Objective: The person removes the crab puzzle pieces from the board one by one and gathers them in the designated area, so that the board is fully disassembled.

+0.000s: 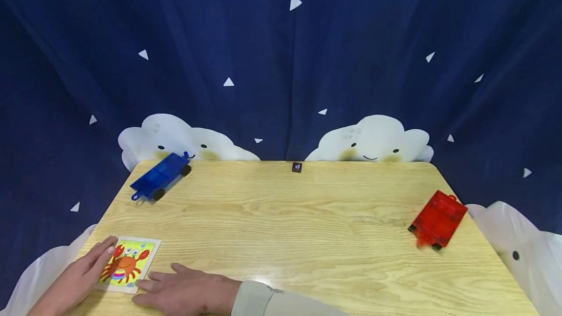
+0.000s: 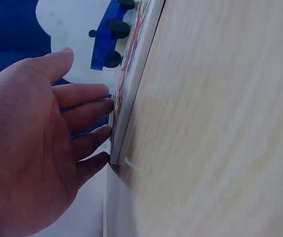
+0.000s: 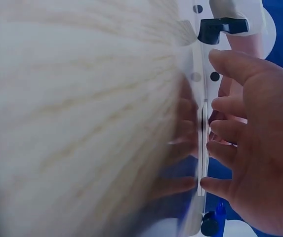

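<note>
A square crab picture with a white border (image 1: 125,266) lies flat at the table's left front. My left hand (image 1: 78,278) touches its left side with the fingertips; in the left wrist view the fingers of the left hand (image 2: 42,128) are nearly straight along the edge of the picture piece (image 2: 130,84). My right hand (image 1: 180,290) lies at its lower right, fingers extended toward the edge. In the right wrist view the right hand (image 3: 264,133) has its fingers spread beside the thin piece (image 3: 202,158). Neither hand curls round it.
A blue wheeled toy car (image 1: 160,175) stands at the table's back left, a red one (image 1: 440,218) at the right. A small dark tag (image 1: 296,167) lies at the back edge of the wooden table (image 1: 281,218). A dark blue curtain (image 1: 272,52) hangs behind.
</note>
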### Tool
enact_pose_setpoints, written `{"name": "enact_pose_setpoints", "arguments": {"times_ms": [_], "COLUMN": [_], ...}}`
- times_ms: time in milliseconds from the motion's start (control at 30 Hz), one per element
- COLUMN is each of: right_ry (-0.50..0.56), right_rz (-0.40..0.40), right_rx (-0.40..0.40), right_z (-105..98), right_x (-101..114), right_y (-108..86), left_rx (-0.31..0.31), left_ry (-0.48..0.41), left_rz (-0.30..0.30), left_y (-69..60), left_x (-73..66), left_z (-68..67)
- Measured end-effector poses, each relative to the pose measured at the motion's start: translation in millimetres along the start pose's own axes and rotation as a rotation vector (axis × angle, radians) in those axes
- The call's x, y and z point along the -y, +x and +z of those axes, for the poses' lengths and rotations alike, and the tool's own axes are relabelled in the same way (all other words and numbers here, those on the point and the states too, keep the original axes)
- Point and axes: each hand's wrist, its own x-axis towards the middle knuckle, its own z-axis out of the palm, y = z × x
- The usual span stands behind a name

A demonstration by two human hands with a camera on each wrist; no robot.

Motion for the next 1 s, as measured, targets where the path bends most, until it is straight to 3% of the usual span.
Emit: {"name": "enact_pose_setpoints", "arguments": {"times_ms": [200,567,800,1000], "right_ry": [-0.046,-0.057,-0.015,-0.041], "right_rz": [0.023,0.071,0.07,0.084], "right_rx": [0.009,-0.019,-0.07,-0.139], "right_z": [-1,1,0,4], "right_x": [1,-2,-17,-32], "right_y": [2.3,-0.3,-17.9,-43.4], "left_rx": [-0.001,-0.029,-0.017,-0.02], "left_ry": [0.002,0.084,0.078,0.025], "left_rz": [0.009,0.043,0.097,0.212], "left_y": [0.7,1.0,4.9,12.2], "left_x": [-1.8,-7.1,-31.9,-58.5], "left_z": [-0.7,0.8,2.7,12.1]}}
